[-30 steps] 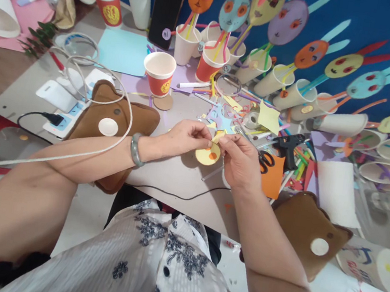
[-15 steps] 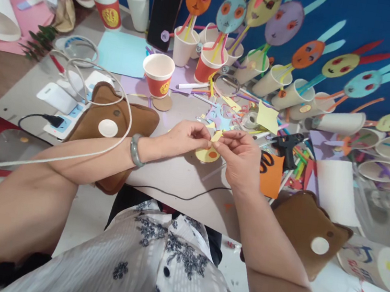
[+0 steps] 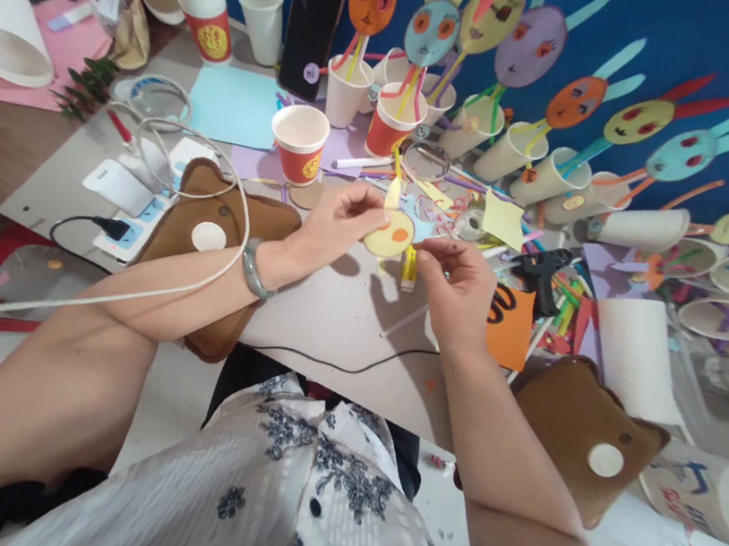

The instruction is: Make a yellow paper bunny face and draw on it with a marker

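My left hand point(image 3: 341, 232) pinches the left edge of a yellow paper disc point(image 3: 384, 238), which bears an orange dot. A pale yellow paper ear point(image 3: 393, 196) sticks up from its top. My right hand point(image 3: 461, 288) is just right of the disc, with thumb and forefinger pinched together. What lies between those fingertips is too small to make out. A small bright yellow object with a pale lower end point(image 3: 409, 270) shows beside them, below the disc; whether the fingers touch it is unclear. A red and white paper cup point(image 3: 297, 155) stands beyond my left hand.
Several paper-faced rabbits in cups, one with a purple face point(image 3: 530, 45), line the blue wall. A black glue gun point(image 3: 539, 275) and orange paper point(image 3: 511, 330) lie at right. Brown cushions point(image 3: 577, 429) flank the work area. A white cable point(image 3: 245, 229) crosses my left forearm.
My hands have moved apart. The disc has risen and turned more towards me, held in the left hand, with its ear now showing. The yellow object beneath has come into view.
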`<state>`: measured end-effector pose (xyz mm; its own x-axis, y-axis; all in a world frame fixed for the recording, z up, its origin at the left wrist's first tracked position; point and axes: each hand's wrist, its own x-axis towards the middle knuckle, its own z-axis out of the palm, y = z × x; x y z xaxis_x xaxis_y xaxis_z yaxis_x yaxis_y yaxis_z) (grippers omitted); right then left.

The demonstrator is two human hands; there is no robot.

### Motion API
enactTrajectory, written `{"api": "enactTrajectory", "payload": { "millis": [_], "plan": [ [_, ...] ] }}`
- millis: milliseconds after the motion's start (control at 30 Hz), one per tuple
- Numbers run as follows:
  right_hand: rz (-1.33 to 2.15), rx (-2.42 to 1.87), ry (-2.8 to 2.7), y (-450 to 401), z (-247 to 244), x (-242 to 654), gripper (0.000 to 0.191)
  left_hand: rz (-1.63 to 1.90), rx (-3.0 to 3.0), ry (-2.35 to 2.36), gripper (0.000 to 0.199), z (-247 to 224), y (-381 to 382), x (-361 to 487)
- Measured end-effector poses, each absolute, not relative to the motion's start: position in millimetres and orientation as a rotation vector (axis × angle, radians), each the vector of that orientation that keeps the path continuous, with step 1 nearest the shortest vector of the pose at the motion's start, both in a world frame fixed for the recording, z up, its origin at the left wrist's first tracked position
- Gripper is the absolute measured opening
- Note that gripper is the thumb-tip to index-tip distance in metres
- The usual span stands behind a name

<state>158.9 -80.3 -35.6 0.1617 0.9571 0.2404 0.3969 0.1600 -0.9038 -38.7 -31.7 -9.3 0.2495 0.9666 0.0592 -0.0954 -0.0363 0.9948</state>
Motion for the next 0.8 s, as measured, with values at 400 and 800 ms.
{"api": "enactTrajectory", "payload": {
  "millis": [400,800],
  "plan": [
    [0.170,-1.658,-2.171,-67,-73,161,0.021,1.158,1.228,0.945,0.019,-8,-29,-37],
    [0.145,-1.746,-2.192,-64,-68,140,0.034,1.067,1.263,0.859,0.017,-12,-33,-37]
  ]
}}
